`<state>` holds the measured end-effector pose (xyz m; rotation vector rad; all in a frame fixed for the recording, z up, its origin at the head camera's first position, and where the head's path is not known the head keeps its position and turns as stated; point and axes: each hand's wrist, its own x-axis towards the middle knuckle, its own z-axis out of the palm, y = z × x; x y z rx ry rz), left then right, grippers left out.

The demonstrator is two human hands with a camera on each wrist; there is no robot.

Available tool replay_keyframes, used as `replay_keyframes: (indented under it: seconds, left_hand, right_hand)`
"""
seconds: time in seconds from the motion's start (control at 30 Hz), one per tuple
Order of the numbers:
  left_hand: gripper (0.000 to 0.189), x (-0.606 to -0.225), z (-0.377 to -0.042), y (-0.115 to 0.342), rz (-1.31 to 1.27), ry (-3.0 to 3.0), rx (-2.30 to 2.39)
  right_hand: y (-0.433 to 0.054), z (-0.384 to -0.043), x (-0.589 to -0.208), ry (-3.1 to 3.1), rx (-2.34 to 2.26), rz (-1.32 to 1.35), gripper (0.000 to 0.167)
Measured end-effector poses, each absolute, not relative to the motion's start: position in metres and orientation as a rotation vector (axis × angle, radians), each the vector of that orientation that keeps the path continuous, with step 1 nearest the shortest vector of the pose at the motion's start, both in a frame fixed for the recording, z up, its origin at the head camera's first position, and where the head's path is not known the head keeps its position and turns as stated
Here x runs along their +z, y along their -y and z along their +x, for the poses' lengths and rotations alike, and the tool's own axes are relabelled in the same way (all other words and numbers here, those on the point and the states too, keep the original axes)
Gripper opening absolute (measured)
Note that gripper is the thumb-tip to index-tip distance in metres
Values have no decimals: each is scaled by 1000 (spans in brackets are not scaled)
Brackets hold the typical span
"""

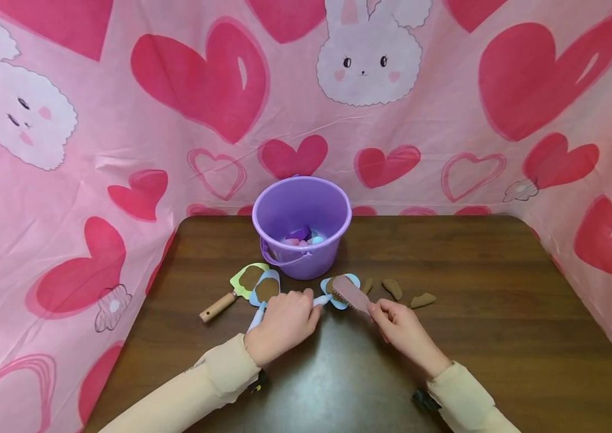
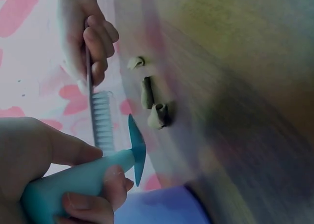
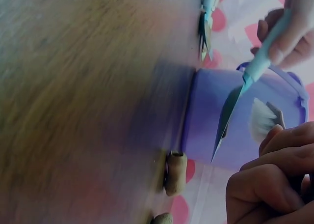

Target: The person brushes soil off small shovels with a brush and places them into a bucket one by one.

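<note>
My left hand (image 1: 289,322) grips the light blue handle of a toy shovel (image 2: 78,182). The shovel's thin blue head carries a brown patch and is raised off the table in the right wrist view. A pink brush (image 1: 351,293) with pale bristles is pinched in my right hand (image 1: 405,331). From above, the brush head overlaps the brown patch on the shovel. Whether the bristles touch it I cannot tell. Several brown curled pieces (image 1: 391,288) lie on the table just beyond my right hand.
Behind the hands stands a purple bucket (image 1: 301,264) with small coloured things inside. Left of it lie a green shovel (image 1: 238,281) with a wooden handle and another blue shovel (image 1: 254,296), both with brown patches. A pink heart-printed cloth (image 1: 284,126) hangs around the brown table (image 1: 479,252).
</note>
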<state>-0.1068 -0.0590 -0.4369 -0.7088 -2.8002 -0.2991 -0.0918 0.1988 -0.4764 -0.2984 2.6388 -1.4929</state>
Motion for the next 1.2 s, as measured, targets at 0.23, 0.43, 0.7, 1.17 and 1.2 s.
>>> replay_keyframes:
  seconds: [0.23, 0.43, 0.7, 1.17, 1.2]
  left_hand:
    - [40, -434, -114, 50, -725, 2791, -283]
    - [39, -434, -117, 46, -731, 2756, -296]
    - [39, -432, -119, 46, -749, 2756, -406]
    - [37, -434, -120, 49, -769, 2782, -526]
    - [37, -434, -120, 48, -769, 2788, -519]
  right_hand:
    - [-192, -95, -479, -2679, -1405, -324, 36]
    - [-193, -99, -480, -2794, -1332, -261, 31]
    - [-196, -102, -483, -2851, -1373, -149, 32]
    - [-193, -100, -478, -2880, -1397, -49, 31]
    - [-193, -100, -479, -2898, -1397, -77, 31]
